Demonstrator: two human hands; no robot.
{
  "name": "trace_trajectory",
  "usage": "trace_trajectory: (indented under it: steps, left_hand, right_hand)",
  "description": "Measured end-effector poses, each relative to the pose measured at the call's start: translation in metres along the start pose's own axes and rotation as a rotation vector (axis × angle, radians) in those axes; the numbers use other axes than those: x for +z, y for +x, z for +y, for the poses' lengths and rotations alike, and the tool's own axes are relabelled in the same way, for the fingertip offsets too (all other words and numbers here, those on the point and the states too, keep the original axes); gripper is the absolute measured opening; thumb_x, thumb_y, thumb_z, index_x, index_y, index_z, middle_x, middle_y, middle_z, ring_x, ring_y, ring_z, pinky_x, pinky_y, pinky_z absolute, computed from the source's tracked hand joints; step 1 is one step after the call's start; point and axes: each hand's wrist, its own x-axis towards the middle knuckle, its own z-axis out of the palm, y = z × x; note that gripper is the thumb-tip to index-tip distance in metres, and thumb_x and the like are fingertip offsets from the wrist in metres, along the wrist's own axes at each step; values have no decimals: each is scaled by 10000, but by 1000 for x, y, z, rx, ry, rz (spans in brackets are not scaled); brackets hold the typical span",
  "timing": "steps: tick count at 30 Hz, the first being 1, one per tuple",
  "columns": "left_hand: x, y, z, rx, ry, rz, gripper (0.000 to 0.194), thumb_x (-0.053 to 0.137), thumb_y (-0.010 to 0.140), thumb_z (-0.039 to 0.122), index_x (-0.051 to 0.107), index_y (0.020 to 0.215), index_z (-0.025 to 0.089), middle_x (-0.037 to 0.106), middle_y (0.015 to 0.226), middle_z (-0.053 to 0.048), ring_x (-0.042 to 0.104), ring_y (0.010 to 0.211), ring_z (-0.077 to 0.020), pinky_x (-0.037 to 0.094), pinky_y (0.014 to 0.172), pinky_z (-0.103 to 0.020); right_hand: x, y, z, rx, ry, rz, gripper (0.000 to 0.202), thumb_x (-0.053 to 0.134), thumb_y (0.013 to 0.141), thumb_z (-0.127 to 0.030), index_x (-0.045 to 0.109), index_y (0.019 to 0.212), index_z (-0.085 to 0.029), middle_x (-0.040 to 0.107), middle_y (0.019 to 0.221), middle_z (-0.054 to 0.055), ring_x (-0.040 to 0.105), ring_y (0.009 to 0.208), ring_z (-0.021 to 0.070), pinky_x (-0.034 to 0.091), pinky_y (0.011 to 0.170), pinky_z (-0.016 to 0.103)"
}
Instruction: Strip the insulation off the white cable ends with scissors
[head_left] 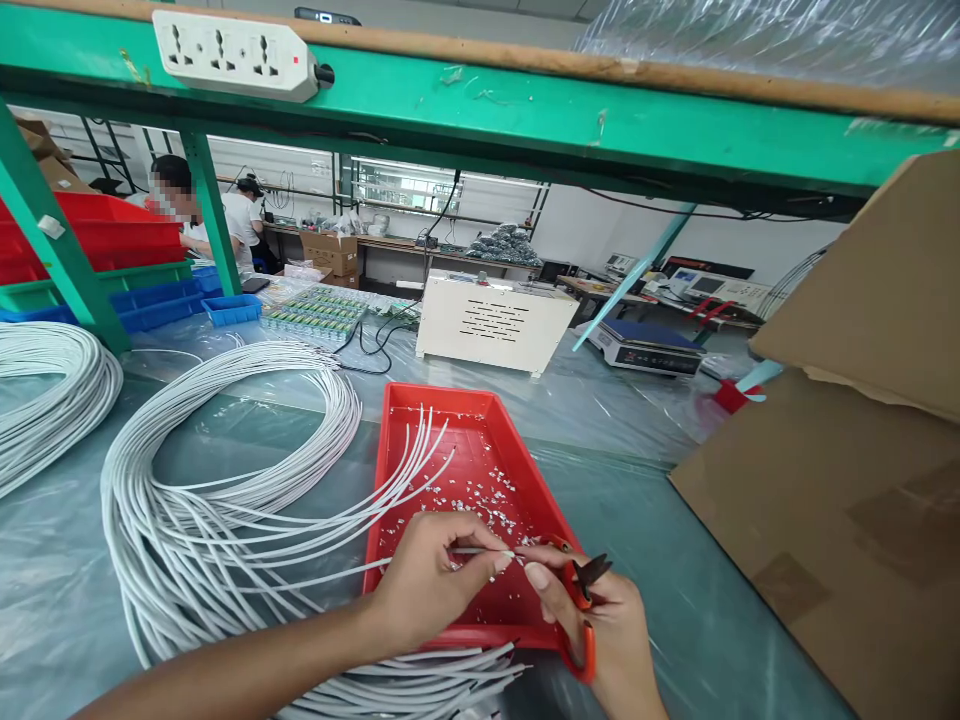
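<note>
Over the front of a red tray (517, 470), my left hand (431, 575) pinches a white cable (337, 577) close to its end. My right hand (600, 620) has orange-handled scissors (583, 590) looped on its fingers, their dark blades pointing away to the right. Its thumb and forefinger are at the cable's tip; whether they grip it is too small to tell. Small silvery scraps (487, 490) lie scattered in the tray. Several other cable ends reach over the tray's left side from a big coil of white cable (135, 500). More stripped cable ends (450, 680) lie in front of the tray.
Another cable coil (60, 400) lies far left. A beige metal box (495, 320) and a scale (645, 345) stand behind the tray. Cardboard (840, 520) rises at right. Overhead runs a green shelf beam (465, 90) with a power strip (236, 55). Two people sit in the background.
</note>
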Motion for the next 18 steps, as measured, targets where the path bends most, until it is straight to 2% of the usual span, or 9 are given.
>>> trace_trajectory:
  steps: [2, 7, 11, 13, 14, 16, 18]
  left_hand:
    - [0, -3, 0, 77, 105, 19, 167, 552, 800, 227, 680, 768, 124, 683, 729, -57, 583, 664, -147, 409, 601, -221]
    - [-1, -5, -3, 349, 348, 46, 152, 542, 807, 180, 689, 802, 142, 692, 705, -45, 582, 641, -154, 404, 646, -262]
    - [-6, -7, 6, 395, 439, 44, 164, 525, 824, 210, 673, 874, 160, 678, 809, -59, 561, 736, -179, 395, 683, -285]
    - [-8, -11, 12, 330, 419, 34, 183, 511, 831, 230, 677, 861, 157, 664, 779, -62, 551, 713, -176, 389, 657, -277]
    - [-8, -13, 14, 255, 380, 11, 197, 507, 833, 244, 682, 832, 152, 655, 741, -58, 544, 678, -169, 384, 625, -268]
    - [-7, -19, 17, 12, 182, -82, 257, 503, 831, 304, 683, 763, 133, 627, 655, -47, 508, 568, -138, 362, 531, -242]
    - [-3, -24, 16, -280, -174, -193, 297, 514, 814, 374, 670, 783, 123, 615, 632, -33, 458, 460, -95, 328, 446, -210]
  right_hand:
    - [1, 0, -1, -5, 2, 13, 71, 699, 638, -264, 718, 624, -198, 532, 429, -7, 572, 543, 197, 485, 565, 279]
    - [2, -2, -1, 55, 58, -46, 52, 679, 662, -225, 717, 680, -194, 536, 498, -24, 448, 444, 124, 439, 495, 241]
    - [1, -2, 3, 70, 77, -6, 61, 683, 659, -229, 705, 678, -174, 541, 532, -21, 453, 457, 118, 402, 455, 216]
    - [1, -2, 5, 59, 62, 37, 79, 684, 662, -244, 694, 663, -166, 521, 509, -27, 458, 447, 119, 388, 432, 212]
    - [1, -3, 6, 44, 43, 58, 91, 680, 668, -253, 689, 654, -163, 513, 497, -29, 459, 442, 121, 390, 431, 217]
    - [2, -4, 7, -8, -21, 101, 121, 663, 692, -270, 678, 635, -165, 529, 490, -23, 483, 459, 135, 419, 473, 243]
    - [3, -7, 8, -90, -107, 151, 131, 649, 714, -273, 670, 629, -175, 577, 512, -8, 550, 551, 176, 458, 589, 296]
